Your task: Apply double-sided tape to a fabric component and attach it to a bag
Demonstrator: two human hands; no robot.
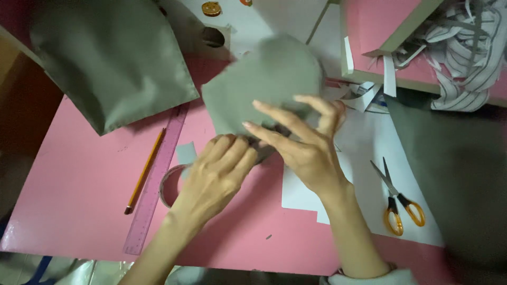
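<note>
1. The left hand [221, 171] lies knuckles-up on the near edge of a small grey-green piece of cloth [264, 84], its fingers curled and pressing on the cloth's near corner.
2. The right hand [306, 142] rests on the same cloth just to the right, fingers spread long; thumb and forefinger seem to pinch the cloth's right edge.
3. The cloth lies mid-table on the pink table [74, 195], partly blurred.
4. Left of the hands lie a pink ruler [158, 174] and a pencil [145, 169], side by side.
5. A roll of tape [168, 184] sits partly under the left wrist.
6. Orange-handled scissors [396, 198] lie on white paper [369, 142], to the right.
7. A larger grey-green cloth [116, 58] lies far left.
</note>
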